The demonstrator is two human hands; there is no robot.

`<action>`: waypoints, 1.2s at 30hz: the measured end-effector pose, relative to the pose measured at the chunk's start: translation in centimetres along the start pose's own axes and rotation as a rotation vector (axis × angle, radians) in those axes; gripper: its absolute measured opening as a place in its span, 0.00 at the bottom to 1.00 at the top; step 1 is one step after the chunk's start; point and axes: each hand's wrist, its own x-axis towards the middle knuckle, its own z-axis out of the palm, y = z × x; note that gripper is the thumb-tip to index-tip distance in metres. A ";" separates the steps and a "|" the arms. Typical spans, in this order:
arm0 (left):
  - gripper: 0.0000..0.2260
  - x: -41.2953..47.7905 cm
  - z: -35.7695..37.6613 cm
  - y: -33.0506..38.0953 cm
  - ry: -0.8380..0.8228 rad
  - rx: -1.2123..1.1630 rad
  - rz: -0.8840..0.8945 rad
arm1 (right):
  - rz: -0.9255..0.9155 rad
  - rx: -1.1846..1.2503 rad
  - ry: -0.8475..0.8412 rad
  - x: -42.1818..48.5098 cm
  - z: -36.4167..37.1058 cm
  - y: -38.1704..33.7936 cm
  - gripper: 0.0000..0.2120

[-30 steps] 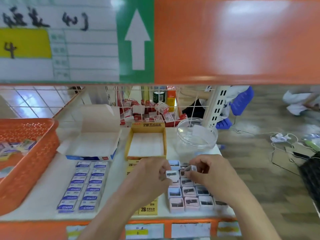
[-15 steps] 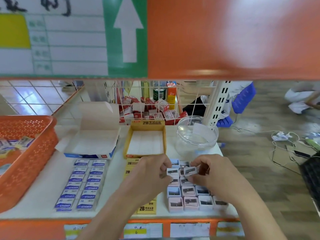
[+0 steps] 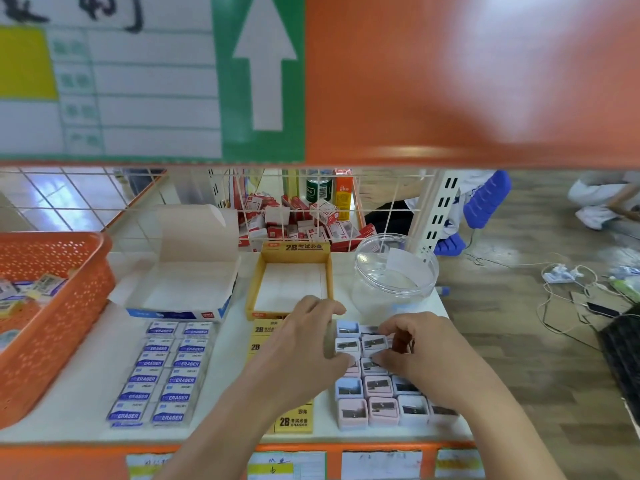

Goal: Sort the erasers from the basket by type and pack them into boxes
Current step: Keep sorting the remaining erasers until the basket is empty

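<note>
On the white shelf, my left hand (image 3: 304, 344) pinches a small white block (image 3: 346, 345) and my right hand (image 3: 419, 348) pinches a pink one (image 3: 374, 342), both held just above the grid of pastel blocks (image 3: 381, 403). Two columns of blue-labelled erasers (image 3: 162, 372) lie to the left. Yellow 2B erasers (image 3: 294, 420) run under my left forearm. An orange basket (image 3: 52, 327) with several loose erasers stands at the far left. An open white-and-blue box (image 3: 183, 289) and an open yellow box (image 3: 294, 285) sit behind.
A clear plastic jar (image 3: 394, 275) stands at the back right of the shelf. A wire grid (image 3: 242, 209) closes the back, with red-and-white boxes behind it. An orange shelf board (image 3: 450, 81) hangs overhead. Cables (image 3: 561, 282) lie on the floor to the right.
Both hands stay over the top of the pastel grid; the two pinched blocks have come closer together and a little lower. The camera view has shifted slightly.
</note>
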 end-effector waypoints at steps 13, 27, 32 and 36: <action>0.25 0.5 -0.3 -0.1 -0.073 -0.019 -0.016 | 0.002 -0.010 -0.066 -0.7 -0.7 -0.6 0.09; 0.22 -0.5 -1.1 -1.1 -0.055 -0.078 -0.035 | -0.060 0.027 -0.107 -1.1 1.2 -2.6 0.09; 0.24 -0.7 -0.9 -1.0 -0.103 -0.096 -0.053 | -0.066 0.037 -0.057 -1.2 1.2 -2.9 0.12; 0.23 -1.0 -1.0 -1.1 -0.111 -0.104 -0.055 | -0.055 0.009 -0.047 -1.7 1.2 -3.3 0.10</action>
